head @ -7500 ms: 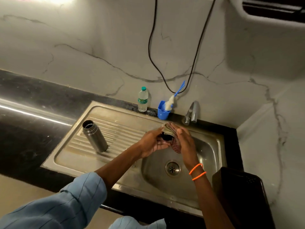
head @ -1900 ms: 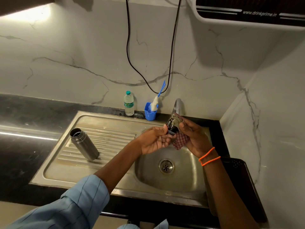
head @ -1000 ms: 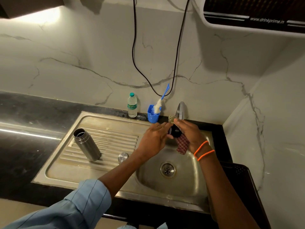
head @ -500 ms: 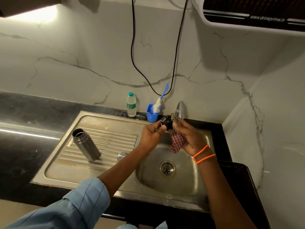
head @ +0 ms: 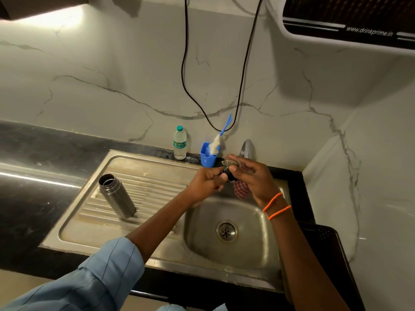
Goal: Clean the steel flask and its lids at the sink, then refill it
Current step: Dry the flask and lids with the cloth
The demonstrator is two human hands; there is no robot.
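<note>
The open steel flask [head: 116, 196] stands tilted on the ribbed drainboard [head: 143, 187], left of the basin. Over the back of the sink basin [head: 226, 232] my left hand [head: 207, 181] grips a small black lid [head: 228, 176]. My right hand [head: 252, 179] holds a checked red cloth [head: 240, 190] against the lid, with its frayed end [head: 231, 162] sticking out over my fingers. The tap [head: 246, 149] is just behind my hands. My left forearm hides the spot on the drainboard where a round steel lid lay a moment ago.
A small plastic water bottle [head: 179, 142] and a blue cup [head: 208, 157] with a bottle brush [head: 216, 141] stand at the sink's back edge. A black cable [head: 186, 63] hangs down the marble wall. A water purifier [head: 350, 21] hangs top right; a black crate [head: 325, 254] sits right of the basin.
Both hands stay over the basin's back by the tap, working the cloth over the black lid. My left forearm now covers the round steel lid on the drainboard.
</note>
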